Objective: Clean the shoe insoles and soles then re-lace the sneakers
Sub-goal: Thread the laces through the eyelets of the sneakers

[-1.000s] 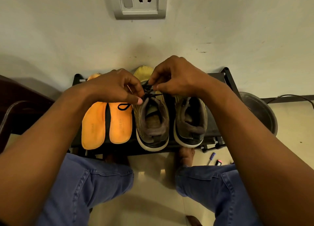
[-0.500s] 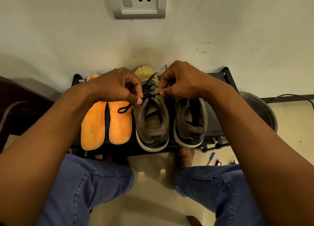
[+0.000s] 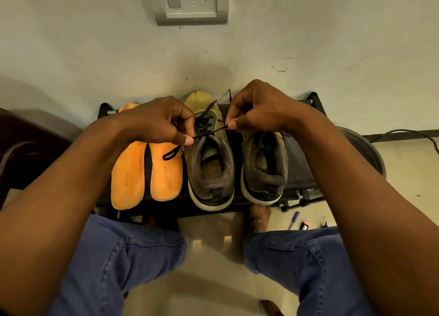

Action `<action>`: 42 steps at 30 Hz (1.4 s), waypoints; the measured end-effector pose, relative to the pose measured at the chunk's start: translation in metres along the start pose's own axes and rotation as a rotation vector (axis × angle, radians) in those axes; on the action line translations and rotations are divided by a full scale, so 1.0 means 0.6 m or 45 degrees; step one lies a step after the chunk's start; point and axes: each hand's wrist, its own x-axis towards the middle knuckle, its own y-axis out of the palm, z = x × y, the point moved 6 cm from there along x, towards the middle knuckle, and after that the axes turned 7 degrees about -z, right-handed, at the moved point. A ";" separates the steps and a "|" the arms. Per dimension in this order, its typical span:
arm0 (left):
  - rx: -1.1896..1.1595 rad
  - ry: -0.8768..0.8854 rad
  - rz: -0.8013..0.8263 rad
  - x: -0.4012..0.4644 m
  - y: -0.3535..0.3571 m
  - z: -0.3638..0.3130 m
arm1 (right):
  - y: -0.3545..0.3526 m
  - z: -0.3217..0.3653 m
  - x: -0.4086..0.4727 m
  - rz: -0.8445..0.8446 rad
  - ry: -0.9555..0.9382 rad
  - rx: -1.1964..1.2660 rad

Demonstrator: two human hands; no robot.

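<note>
On a low rack (image 3: 301, 173) against the wall (image 3: 308, 42), two insoles (image 3: 145, 175) lie side by side at the left, and two sneakers (image 3: 237, 163) stand to their right, heels near, toes toward the wall. A lace (image 3: 209, 131) runs across the left sneaker's (image 3: 209, 170) throat, between the left hand (image 3: 161, 123) and the right hand (image 3: 256, 109). A socket (image 3: 190, 2) sits on the wall above, and a pen (image 3: 294, 220) lies on the floor near the rack's right end.

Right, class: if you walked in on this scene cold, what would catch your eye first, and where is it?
First, the two hands, left and right, each pinching an end of the black lace above the left sneaker on a low black rack. Next, the bright orange insoles lying side by side left of that sneaker. The right sneaker stands beside it, its laces hidden.
</note>
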 end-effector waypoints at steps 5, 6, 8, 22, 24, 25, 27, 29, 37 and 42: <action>-0.013 -0.037 0.051 -0.001 0.001 0.009 | -0.002 -0.003 -0.002 0.003 0.028 0.003; -0.011 -0.043 0.066 -0.002 0.001 0.010 | -0.001 -0.003 -0.002 0.010 0.032 -0.005; -0.005 -0.054 0.092 -0.002 0.001 0.014 | 0.001 -0.002 -0.002 0.021 0.035 -0.018; -0.098 -0.093 0.062 0.000 -0.002 0.012 | 0.004 0.004 0.001 0.000 0.054 -0.091; -0.188 -0.101 0.046 -0.003 -0.004 0.006 | 0.012 0.016 0.001 0.021 0.046 -0.033; -0.239 -0.103 0.022 -0.006 -0.006 0.003 | 0.015 0.025 0.001 0.024 0.034 0.018; -0.355 -0.132 -0.073 -0.009 -0.013 0.003 | 0.016 0.041 0.001 -0.001 0.018 0.153; -0.449 -0.168 -0.190 -0.012 -0.019 0.003 | 0.015 0.052 0.002 -0.063 0.027 0.304; -1.107 -0.516 -0.525 -0.045 0.014 0.013 | 0.039 0.047 0.000 -0.132 0.351 0.822; -1.475 -0.561 -0.635 -0.057 0.051 0.013 | 0.051 0.042 -0.030 -0.257 0.472 1.019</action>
